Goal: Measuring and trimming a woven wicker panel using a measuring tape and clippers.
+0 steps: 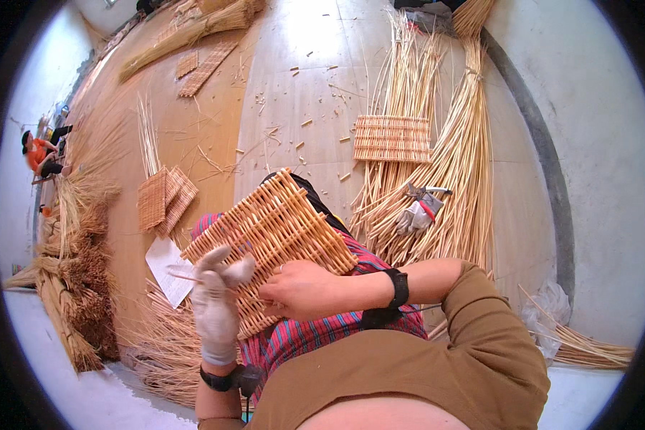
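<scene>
A woven wicker panel (pixel 269 223) lies tilted across my lap, over a striped pink and blue cloth (pixel 380 269). My left hand (pixel 216 308), in a whitish glove, is at the panel's left edge with its fingers bent. A thin wicker rod (pixel 184 276) sticks out to the left from between those fingers. Bare, with a ring on one finger, my right hand (pixel 302 289) grips the panel near its lower right edge. Its fingertips are curled against the weave and partly hidden.
Long wicker rods (pixel 451 179) lie on the right, bearing a woven panel (pixel 393 138) and a glove with a cutting tool (pixel 420 211). More panels (pixel 166 199) and a paper sheet (pixel 168 269) lie left. Wicker bundles (pixel 79 287) line the left wall, near a seated person (pixel 41 154).
</scene>
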Motion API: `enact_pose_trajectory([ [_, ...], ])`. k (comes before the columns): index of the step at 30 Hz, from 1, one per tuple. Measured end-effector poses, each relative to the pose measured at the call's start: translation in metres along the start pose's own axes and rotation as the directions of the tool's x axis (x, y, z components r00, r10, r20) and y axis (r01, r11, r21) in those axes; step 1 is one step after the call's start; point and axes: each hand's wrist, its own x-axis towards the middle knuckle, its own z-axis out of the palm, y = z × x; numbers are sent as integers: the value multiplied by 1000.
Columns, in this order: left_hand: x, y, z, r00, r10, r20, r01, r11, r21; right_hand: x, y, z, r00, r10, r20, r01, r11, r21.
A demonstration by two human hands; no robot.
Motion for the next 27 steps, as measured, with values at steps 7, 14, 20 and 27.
enact_pose_trajectory([
  [7,7,71,-119,869,206,-449,-25,926,376,-6,47,-17,991,-84,-109,49,957,-285],
  [14,-22,-56,-311,759,125,-640,329,773,542,49,158,-56,764,164,-624,-70,982,173],
  [20,-23,-77,-249,780,34,-625,548,446,708,71,180,-52,825,431,-365,-201,828,524],
  [27,-13,-70,-227,849,-100,-519,522,313,794,65,176,-35,751,564,-342,-105,614,782],
])
